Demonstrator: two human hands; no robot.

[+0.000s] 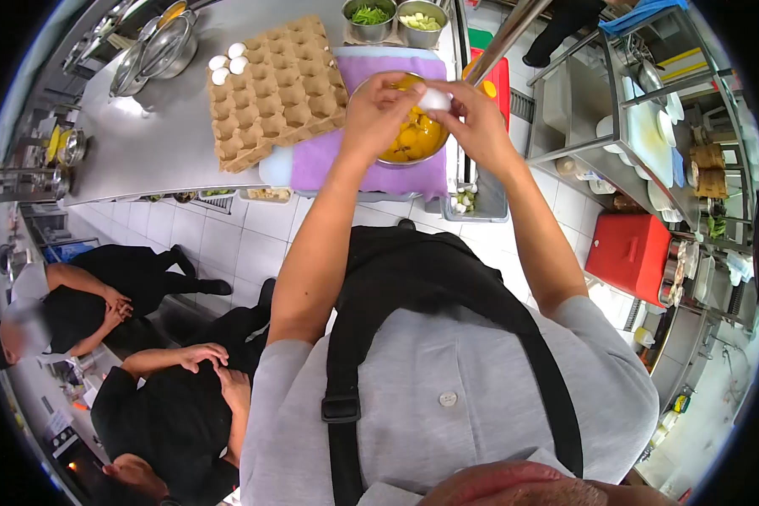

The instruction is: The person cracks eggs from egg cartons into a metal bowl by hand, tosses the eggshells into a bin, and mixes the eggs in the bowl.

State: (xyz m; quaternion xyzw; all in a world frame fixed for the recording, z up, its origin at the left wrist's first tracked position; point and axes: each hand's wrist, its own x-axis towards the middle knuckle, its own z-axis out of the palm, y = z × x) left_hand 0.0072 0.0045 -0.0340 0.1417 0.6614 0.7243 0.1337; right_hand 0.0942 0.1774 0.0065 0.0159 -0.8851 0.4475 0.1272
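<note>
We record the left hand (378, 114) and right hand (481, 122), fingers curled, pinching one egg (435, 99) between them above the yolk bowl (406, 164), at the purple cloth (325, 169)'s right edge. Leftward, desk (156, 152) surface separates the egg tray (287, 101) from metal bowls (170, 57).

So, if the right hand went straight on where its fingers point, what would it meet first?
The right hand would likely meet the egg first, as they look in contact, then perhaps the left hand, though depth is unclear.
</note>
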